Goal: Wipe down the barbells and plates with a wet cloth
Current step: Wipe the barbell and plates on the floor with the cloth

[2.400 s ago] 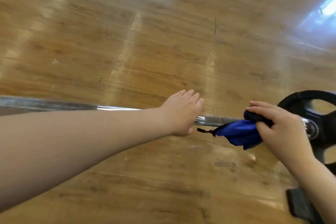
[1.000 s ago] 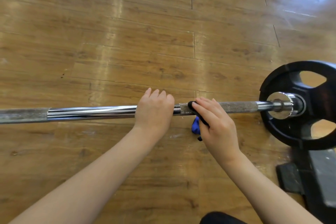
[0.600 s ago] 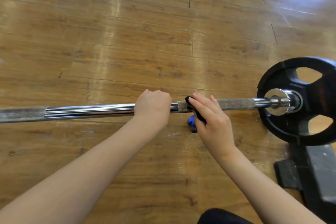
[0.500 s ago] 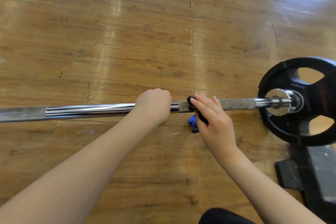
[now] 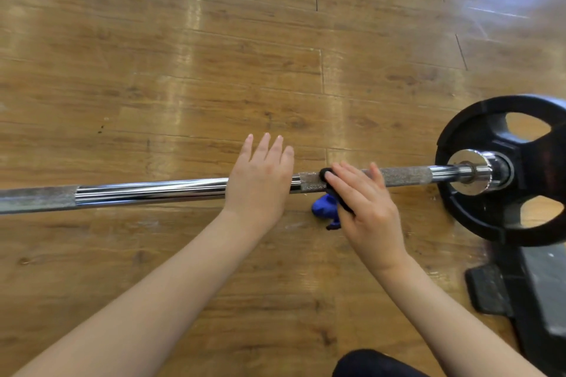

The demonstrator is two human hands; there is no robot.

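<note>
Head view, barbell: The barbell (image 5: 153,191) lies flat across the picture, left to right, just above the wood floor (image 5: 183,70).
Head view, bar parts: The middle of the bar is smooth and shiny. The parts at the far left and near the right hand look rough and grey.
Head view, plate: A black plate (image 5: 502,171) with holes in it sits on the right end of the bar, behind a shiny collar (image 5: 477,171).
Head view, left hand: The left hand (image 5: 260,180) lies flat on top of the bar with its fingers straight and close together. It holds nothing.
Head view, right hand: The right hand (image 5: 364,202) presses the cloth onto the rough part of the bar, its fingers lying over the bar and the cloth.
Head view, cloth: The cloth (image 5: 326,208) is blue with a black edge. A small bunch of it hangs under the bar, just beside the left hand.
Head view, other things: A dark stand (image 5: 520,294) sits on the floor under the plate.
How it will handle: The bar looks heavy and stiff, so it should stay put. The shiny part may be slippery when wet. The rough part may catch on the cloth. The cloth is soft and light and bends round the bar.
Where to hold: Best to wrap the cloth round the bar and slide it along.
</note>
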